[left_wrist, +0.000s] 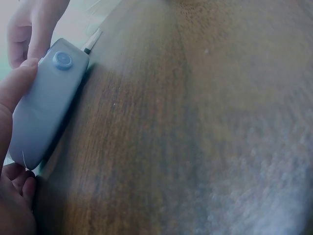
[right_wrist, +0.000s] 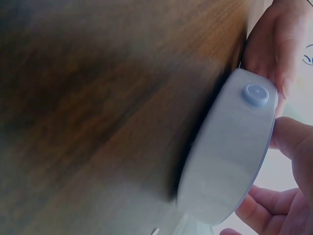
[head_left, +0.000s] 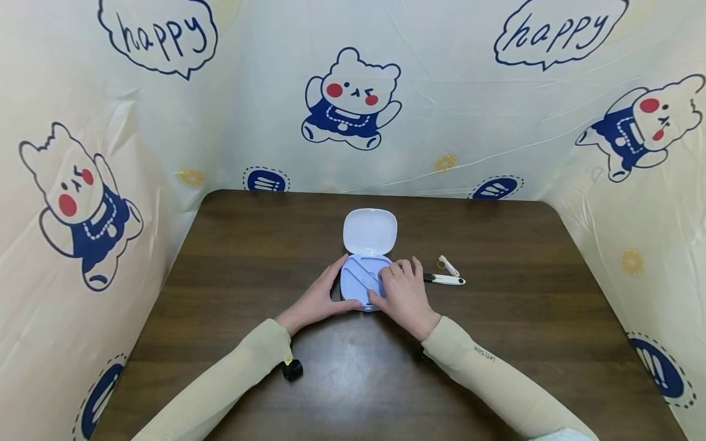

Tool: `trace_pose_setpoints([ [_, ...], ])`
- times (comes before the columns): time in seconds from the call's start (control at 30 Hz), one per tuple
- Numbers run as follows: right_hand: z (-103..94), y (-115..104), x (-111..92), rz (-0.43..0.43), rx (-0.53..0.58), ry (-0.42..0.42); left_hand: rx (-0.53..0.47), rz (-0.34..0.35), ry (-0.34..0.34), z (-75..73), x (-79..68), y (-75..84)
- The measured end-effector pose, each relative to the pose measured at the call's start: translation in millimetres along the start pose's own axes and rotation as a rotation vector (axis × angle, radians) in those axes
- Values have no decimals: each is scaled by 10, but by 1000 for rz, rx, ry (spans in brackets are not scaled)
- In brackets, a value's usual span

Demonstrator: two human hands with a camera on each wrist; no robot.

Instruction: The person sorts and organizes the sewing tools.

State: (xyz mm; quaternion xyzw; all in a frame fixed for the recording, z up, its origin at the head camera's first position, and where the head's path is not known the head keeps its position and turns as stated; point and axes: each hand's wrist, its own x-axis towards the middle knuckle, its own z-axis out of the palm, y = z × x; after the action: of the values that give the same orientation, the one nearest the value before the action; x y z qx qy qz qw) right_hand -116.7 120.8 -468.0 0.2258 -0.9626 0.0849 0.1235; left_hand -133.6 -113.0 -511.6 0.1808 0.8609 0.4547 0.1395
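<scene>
A small light-blue plastic case sits on the table with its pale lid raised at the back. Slanting dividers cross its inside. My left hand grips the case's left side, thumb along the front edge and fingers round the far corner. Over the right part bends my right hand, thumb and fingertips at the inner tray. In the right wrist view, the right thumb meets the rim, with curled fingers beyond it. A round blue button marks the case's front wall. What lies under the right palm is hidden.
Right of the case lies a slim white-handled tool with a dark end. Just behind it are a small whitish stick-like piece and a little ring. Patterned cloth hangs around the back and sides of the brown table.
</scene>
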Motion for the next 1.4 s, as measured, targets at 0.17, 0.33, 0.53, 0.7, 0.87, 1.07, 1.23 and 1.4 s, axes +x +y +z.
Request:
trace_pose_setpoints([
  [0.17, 1, 49, -1, -35, 2, 4, 9, 23, 9, 0, 9, -16],
  [0.33, -6, 118, -11, -64, 39, -6, 19, 36, 9, 1, 20, -23],
  [0.53, -40, 224, -44, -100, 121, -14, 7, 19, 7, -2, 9, -1],
  [0.7, -61, 345, -86, -115, 203, 44, -1, 14, 10, 0, 5, 11],
  [0.87, -106, 482, -115, -124, 254, 136, -5, 18, 15, 3, 10, 2],
  [1.07, -173, 652, -160, -106, 300, 193, 8, 16, 10, 7, 13, -30],
  [1.23, -209, 787, -218, -66, 318, 226, 8, 13, 10, 7, 18, -49],
  [1.4, -217, 944, -287, -4, 305, 242, 13, 10, 10, 12, 27, -63],
])
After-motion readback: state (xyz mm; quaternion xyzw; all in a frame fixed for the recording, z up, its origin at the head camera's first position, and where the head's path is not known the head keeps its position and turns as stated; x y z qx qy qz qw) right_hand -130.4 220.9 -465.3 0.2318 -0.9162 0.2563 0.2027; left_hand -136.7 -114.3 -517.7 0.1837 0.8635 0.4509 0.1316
